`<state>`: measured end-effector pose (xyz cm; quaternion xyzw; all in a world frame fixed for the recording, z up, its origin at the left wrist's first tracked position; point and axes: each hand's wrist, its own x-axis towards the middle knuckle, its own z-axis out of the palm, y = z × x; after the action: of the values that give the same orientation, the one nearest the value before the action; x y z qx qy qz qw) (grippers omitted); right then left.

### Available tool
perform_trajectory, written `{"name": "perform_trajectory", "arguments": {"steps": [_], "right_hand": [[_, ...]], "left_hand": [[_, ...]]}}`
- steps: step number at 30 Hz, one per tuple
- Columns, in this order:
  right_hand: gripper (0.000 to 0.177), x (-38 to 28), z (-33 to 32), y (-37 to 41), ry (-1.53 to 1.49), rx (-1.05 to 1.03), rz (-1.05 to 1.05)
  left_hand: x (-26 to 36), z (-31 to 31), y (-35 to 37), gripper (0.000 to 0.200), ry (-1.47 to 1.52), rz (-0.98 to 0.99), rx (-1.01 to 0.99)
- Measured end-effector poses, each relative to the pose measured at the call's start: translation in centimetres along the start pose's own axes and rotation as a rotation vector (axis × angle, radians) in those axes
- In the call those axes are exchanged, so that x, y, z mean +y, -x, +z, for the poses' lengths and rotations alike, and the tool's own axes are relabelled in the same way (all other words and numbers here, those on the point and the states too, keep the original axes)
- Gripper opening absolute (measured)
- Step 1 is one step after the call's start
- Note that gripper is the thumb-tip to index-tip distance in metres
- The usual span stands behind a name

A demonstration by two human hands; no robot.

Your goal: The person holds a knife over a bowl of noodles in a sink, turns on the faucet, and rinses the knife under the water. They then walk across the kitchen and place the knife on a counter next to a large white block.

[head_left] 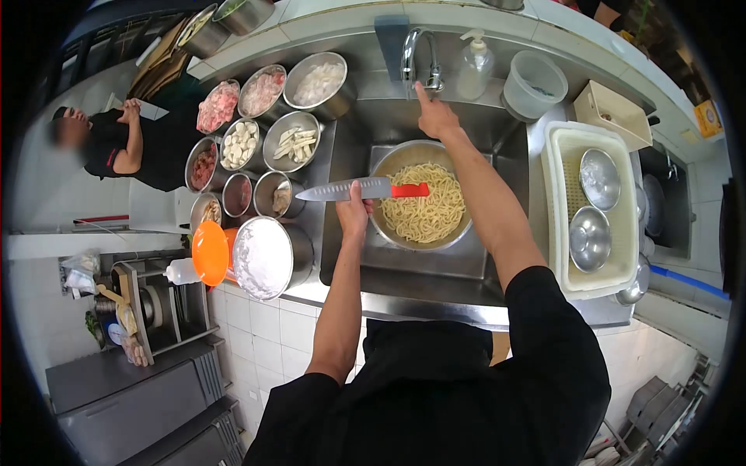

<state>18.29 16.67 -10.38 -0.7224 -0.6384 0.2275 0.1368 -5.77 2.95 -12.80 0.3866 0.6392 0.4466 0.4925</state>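
- My left hand is closing around a kitchen knife by its dimpled steel blade, thumb lying across the flat.
- The knife is lying sideways in my grip: tip pointing out left of the steel bowl, red handle sitting in front of its noodles. How high, I can't tell.
- I'm judging this knife fairly light but stiff, and slick if my skin is wet.
- I can't tell which long side is sharp, so I'm rating this blade hold risky; the handle is looking like the proper place for holding it.
- My right hand is hovering just beyond the bowl, index finger stretching out at the faucet, nothing showing in its grasp. Touching metal or not, I can't tell.
- The bowl itself is sitting inside the sink; those noodles are looking soft, loose and probably slippery.
- Left of the bowl, a steel pot of white powder is standing; right of it, a white basket is holding two smaller metal bowls.
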Motion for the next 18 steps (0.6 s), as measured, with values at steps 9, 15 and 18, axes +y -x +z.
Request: {"name": "perform_trajectory", "arguments": {"steps": [9,15,18], "right_hand": [[0.034,-4.1,0.7,2.7,0.353,-0.104,-0.268],[0.030,-2.2,5.1,0.4,0.142,-0.550,-0.443],[0.025,-1.9,7.0,-2.5,0.254,-0.584,-0.370]], "left_hand": [[0.7,1.3,-1.5,0.035,0.056,0.018,0.018],[1.9,2.0,-2.6,0.037,0.079,0.033,0.043],[1.8,1.6,-2.9,0.038,0.035,0.031,0.061]]}}
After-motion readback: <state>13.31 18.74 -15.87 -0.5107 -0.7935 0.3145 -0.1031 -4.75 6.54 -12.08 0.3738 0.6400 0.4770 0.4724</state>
